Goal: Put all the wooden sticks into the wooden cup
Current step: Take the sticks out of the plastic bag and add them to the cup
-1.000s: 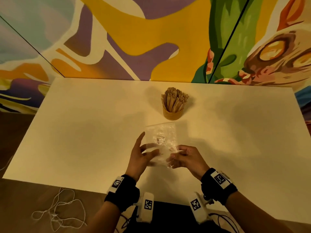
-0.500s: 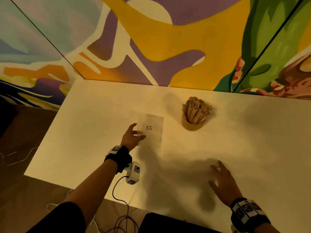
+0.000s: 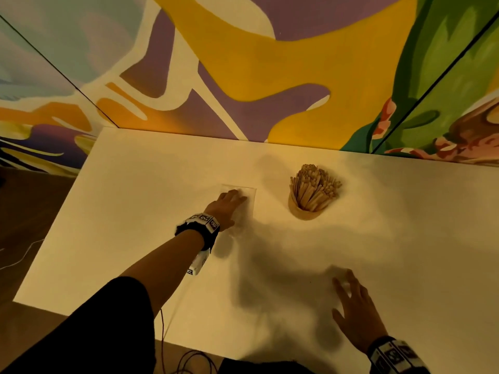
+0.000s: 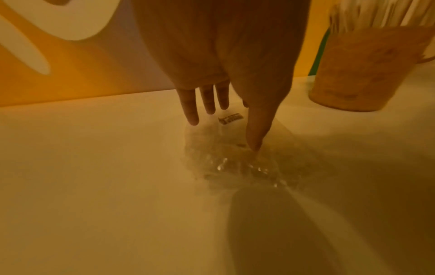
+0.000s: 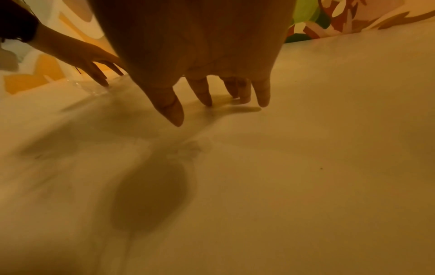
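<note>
Both hands lie flat w/ fingers straight, gripping nothing. Left hand (image 3: 226, 207) presses on clear bag (image 3: 249, 194) on table (image 3: 129, 211); thumb (image 4: 256, 130) touches the crinkled plastic. Cup (image 3: 303, 210) stands just right of left hand, apart from it, packed w/ sticks (image 3: 314, 186). Right hand (image 3: 356, 311) rests on bare table, nearer the person, well apart from cup.

Dim amber light thrown from overhead, soft broad shadows cast across the surface (image 3: 140, 211), wrist views smeared by motion blur, straight lines bent at the head view's edges
</note>
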`<state>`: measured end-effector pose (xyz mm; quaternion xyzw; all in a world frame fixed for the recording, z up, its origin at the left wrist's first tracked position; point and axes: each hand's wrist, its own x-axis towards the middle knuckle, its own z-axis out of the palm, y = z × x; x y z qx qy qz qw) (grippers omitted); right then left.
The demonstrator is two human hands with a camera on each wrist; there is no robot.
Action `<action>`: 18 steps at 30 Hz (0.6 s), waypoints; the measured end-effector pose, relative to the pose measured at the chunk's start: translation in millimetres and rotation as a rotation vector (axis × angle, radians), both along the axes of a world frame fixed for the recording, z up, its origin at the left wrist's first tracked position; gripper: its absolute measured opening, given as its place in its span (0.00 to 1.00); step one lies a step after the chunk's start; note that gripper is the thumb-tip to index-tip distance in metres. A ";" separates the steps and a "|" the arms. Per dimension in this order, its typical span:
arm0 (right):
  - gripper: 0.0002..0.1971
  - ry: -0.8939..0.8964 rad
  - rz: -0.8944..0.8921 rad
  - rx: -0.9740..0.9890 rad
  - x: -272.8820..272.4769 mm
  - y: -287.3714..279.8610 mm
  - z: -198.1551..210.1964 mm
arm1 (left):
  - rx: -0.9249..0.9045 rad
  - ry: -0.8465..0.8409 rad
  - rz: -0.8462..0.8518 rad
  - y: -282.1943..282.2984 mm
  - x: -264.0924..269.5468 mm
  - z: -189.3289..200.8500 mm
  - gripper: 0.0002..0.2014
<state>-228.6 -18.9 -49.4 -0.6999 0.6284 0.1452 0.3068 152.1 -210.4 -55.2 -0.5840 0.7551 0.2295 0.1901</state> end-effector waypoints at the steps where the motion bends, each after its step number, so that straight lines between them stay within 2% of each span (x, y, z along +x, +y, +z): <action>1: 0.39 -0.010 -0.001 0.001 0.1 0.8 0.1 | 0.006 -0.017 0.001 -4.0 -1.4 -1.1 0.44; 8: 0.42 -0.025 -0.011 0.026 0.7 3.1 -3.9 | 0.000 0.015 0.040 -36.3 -1.0 -5.7 0.46; 13: 0.43 -0.039 -0.018 0.021 2.5 -0.3 -0.4 | -0.039 0.027 0.042 -34.3 -2.6 -1.7 0.43; 16: 0.42 -0.024 -0.004 0.024 1.9 -0.9 2.6 | -0.158 0.149 0.130 -24.3 -1.4 11.9 0.37; 18: 0.40 -0.014 -0.024 0.007 1.5 -5.4 6.9 | -0.264 0.269 0.202 -16.5 -1.7 24.5 0.29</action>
